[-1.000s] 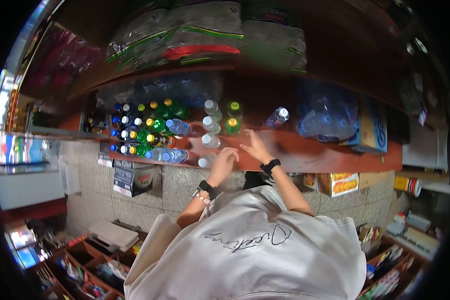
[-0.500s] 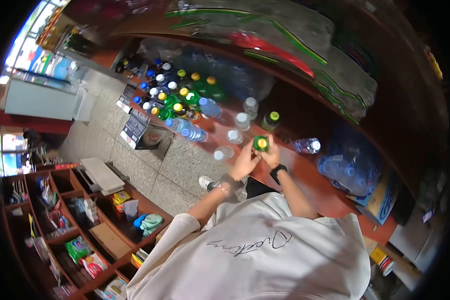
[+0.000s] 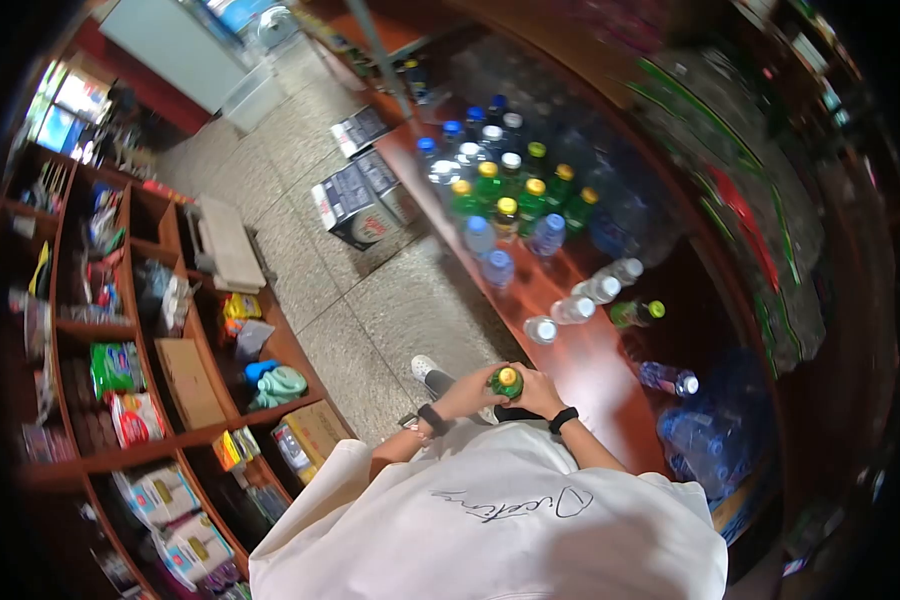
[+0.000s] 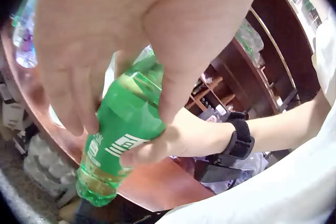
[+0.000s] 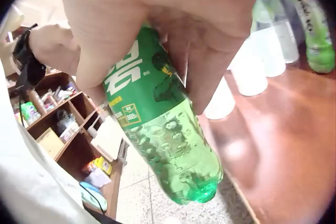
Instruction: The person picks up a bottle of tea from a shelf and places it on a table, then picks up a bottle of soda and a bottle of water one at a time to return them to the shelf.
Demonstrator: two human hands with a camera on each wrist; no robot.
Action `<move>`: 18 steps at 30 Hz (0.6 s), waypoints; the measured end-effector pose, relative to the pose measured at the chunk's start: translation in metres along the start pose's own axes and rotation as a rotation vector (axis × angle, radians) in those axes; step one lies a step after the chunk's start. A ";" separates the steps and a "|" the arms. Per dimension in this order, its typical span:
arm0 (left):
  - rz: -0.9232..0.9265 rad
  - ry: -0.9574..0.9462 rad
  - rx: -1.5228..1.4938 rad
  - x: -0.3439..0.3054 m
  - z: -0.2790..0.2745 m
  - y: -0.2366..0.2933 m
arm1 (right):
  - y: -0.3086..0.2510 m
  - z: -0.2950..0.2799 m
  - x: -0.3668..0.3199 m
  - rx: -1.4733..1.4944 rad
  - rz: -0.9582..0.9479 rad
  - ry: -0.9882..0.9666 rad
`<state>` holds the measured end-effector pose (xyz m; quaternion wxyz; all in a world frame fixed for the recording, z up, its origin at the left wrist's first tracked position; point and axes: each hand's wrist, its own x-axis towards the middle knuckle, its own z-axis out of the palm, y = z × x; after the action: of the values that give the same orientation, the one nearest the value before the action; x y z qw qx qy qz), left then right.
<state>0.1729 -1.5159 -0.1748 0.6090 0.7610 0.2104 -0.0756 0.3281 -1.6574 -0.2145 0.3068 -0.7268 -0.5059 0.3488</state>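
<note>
A green bottle with a yellow cap [image 3: 508, 380] is held between both hands, close to the shirt front and beside the shelf edge. My left hand [image 3: 472, 393] grips it from the left, and my right hand [image 3: 540, 392] from the right. In the left wrist view the green label [image 4: 126, 124] shows between thumb and fingers, the bottle tilted. The right wrist view shows the fingers of my right hand [image 5: 163, 29] curled round the upper part of the bottle [image 5: 173, 124], its clear green base hanging free.
On the red-brown shelf [image 3: 580, 370] stand a row of white-capped clear bottles [image 3: 573, 309], a green-capped bottle [image 3: 637, 314], a blue-labelled bottle [image 3: 668, 378] and several coloured-cap bottles [image 3: 532, 196]. Wrapped bottles [image 3: 705, 440] lie at right. A compartmented cabinet [image 3: 160, 345] is at left; boxes [image 3: 360, 205] sit on the floor.
The hands, empty above the shelf a second ago, took hold of the yellow-capped green bottle and have drawn it towards the body. The head view has turned left.
</note>
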 end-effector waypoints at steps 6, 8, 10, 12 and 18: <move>-0.072 0.360 -0.132 -0.080 -0.103 0.001 | -0.130 0.016 0.088 0.006 -0.097 0.025; 0.009 0.533 -0.206 -0.097 -0.133 -0.007 | -0.171 0.027 0.120 0.081 -0.070 0.012; 0.064 0.626 -0.279 -0.113 -0.163 -0.019 | -0.221 0.035 0.148 0.104 -0.076 -0.005; 0.160 0.719 -0.355 -0.131 -0.185 -0.043 | -0.259 0.047 0.177 0.335 -0.201 0.061; 0.012 0.785 -0.155 -0.199 -0.251 -0.018 | -0.365 0.077 0.246 0.453 -0.208 -0.030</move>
<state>-0.0491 -1.3181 -0.0549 0.5384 0.6851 0.4276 0.2408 0.1350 -1.3072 -0.0150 0.4885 -0.5782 -0.4915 0.4306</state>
